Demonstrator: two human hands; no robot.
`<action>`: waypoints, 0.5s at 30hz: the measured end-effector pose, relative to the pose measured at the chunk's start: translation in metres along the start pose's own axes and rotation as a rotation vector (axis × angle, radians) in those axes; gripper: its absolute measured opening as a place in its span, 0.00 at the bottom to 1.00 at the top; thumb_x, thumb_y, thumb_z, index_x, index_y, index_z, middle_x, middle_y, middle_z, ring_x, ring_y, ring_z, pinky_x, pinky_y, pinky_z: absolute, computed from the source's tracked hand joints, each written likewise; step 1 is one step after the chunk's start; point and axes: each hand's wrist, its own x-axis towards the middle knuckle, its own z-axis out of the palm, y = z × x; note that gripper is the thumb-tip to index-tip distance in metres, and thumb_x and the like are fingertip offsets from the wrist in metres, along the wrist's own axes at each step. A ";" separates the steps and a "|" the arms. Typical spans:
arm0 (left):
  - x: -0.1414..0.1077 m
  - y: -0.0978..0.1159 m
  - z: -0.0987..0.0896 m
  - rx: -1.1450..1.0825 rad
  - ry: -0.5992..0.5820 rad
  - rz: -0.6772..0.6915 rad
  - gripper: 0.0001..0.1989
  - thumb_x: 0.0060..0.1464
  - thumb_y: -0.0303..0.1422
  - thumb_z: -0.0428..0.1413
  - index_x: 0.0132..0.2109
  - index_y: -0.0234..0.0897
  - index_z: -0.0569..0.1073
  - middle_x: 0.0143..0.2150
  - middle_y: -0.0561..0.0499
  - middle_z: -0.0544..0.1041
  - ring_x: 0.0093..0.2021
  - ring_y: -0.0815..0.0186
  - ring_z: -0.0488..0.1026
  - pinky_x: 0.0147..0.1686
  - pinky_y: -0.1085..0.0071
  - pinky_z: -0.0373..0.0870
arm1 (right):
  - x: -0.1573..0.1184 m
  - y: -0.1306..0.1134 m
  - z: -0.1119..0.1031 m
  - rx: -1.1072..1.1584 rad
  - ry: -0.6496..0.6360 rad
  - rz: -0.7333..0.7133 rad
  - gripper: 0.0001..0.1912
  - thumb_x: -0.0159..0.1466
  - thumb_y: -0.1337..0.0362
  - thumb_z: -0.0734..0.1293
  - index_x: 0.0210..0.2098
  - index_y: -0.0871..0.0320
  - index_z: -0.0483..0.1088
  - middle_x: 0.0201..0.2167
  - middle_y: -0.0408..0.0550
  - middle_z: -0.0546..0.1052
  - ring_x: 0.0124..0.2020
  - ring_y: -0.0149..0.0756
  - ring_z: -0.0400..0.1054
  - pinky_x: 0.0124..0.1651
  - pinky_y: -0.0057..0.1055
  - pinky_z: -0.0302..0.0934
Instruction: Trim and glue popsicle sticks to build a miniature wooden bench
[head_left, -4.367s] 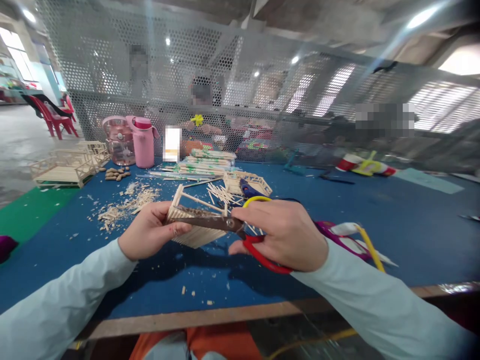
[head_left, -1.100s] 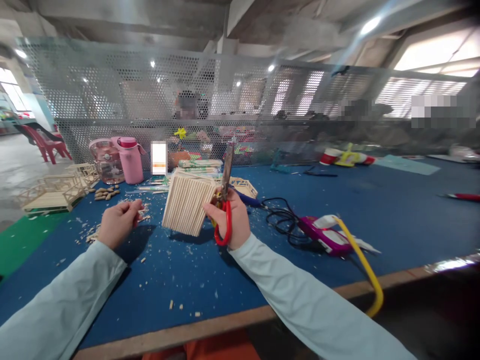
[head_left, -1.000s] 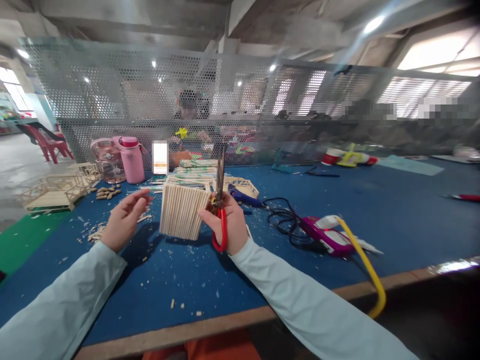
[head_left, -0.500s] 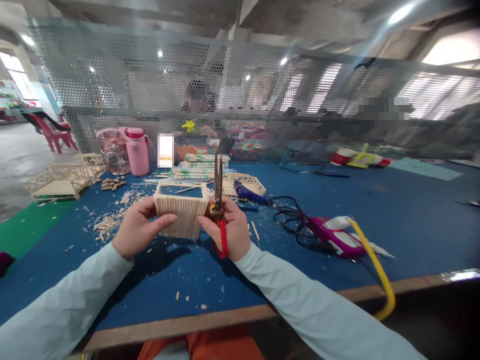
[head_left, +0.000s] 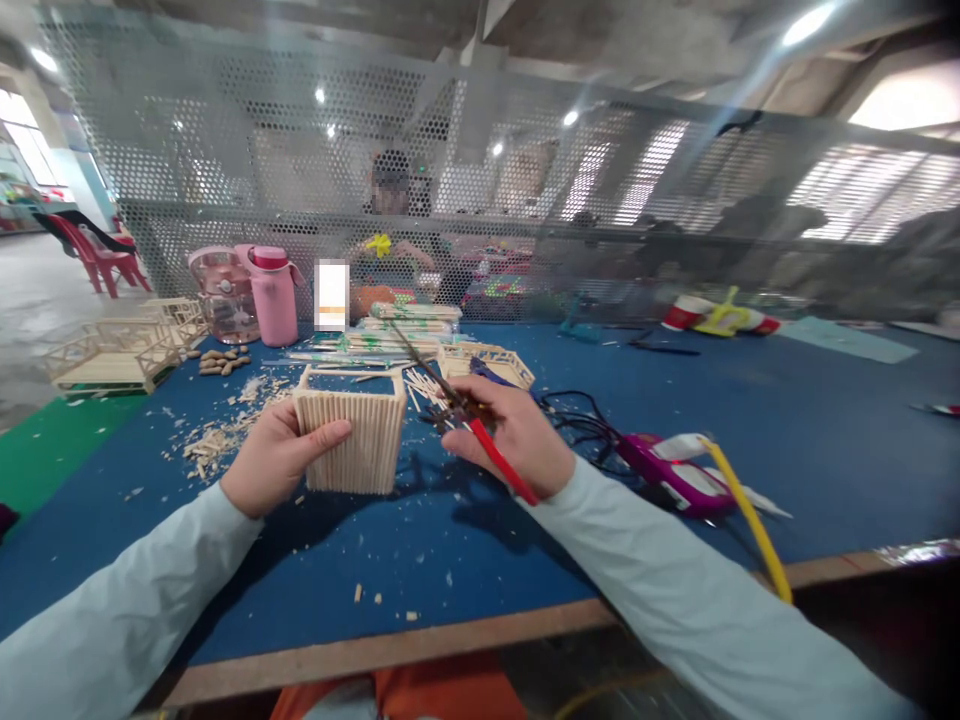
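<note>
My left hand (head_left: 281, 455) is closed on the left side of a small wooden stick frame (head_left: 352, 440), thumb across its front. Thin sticks laid side by side make up its front panel, and a rail frame shows at its top. It is held tilted above the blue table. Just to its right, my right hand (head_left: 517, 435) is closed on a pair of scissors (head_left: 501, 458) with red handles. The dark blades point up and to the left, away from the frame. Behind my right hand lies a blue-handled tool (head_left: 487, 370), partly hidden.
Wood scraps (head_left: 214, 445) and peanuts (head_left: 223, 360) lie at the left, near finished stick models (head_left: 112, 360). A pink bottle (head_left: 274, 300) stands behind. Bundled sticks (head_left: 409, 325) lie at the back. On the right is a purple device (head_left: 675, 475) with cables. A perforated screen (head_left: 525, 230) closes the far edge.
My right hand has let go of the stick frame and moved right, swinging the scissors from upright to slanting left. The frame, in my left hand, has shifted slightly left and down.
</note>
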 end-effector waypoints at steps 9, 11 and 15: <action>-0.003 0.004 0.005 0.049 -0.007 0.030 0.11 0.35 0.29 0.66 0.31 0.34 0.79 0.28 0.48 0.79 0.28 0.63 0.74 0.29 0.71 0.71 | -0.001 -0.013 -0.045 -0.553 -0.260 -0.297 0.29 0.48 0.42 0.67 0.40 0.57 0.71 0.31 0.49 0.74 0.33 0.37 0.69 0.32 0.29 0.60; -0.005 0.004 0.006 0.053 -0.004 0.008 0.09 0.33 0.27 0.66 0.29 0.33 0.79 0.26 0.48 0.78 0.26 0.63 0.73 0.27 0.71 0.70 | -0.001 -0.017 -0.045 -0.604 -0.276 -0.315 0.29 0.49 0.41 0.66 0.40 0.56 0.71 0.31 0.49 0.74 0.33 0.37 0.69 0.32 0.28 0.59; -0.007 0.005 0.008 0.081 -0.056 0.017 0.07 0.33 0.26 0.66 0.26 0.34 0.79 0.24 0.47 0.78 0.25 0.63 0.73 0.26 0.71 0.69 | 0.000 -0.024 -0.045 -0.671 -0.308 -0.356 0.30 0.50 0.40 0.64 0.40 0.56 0.71 0.32 0.50 0.73 0.34 0.37 0.67 0.32 0.29 0.58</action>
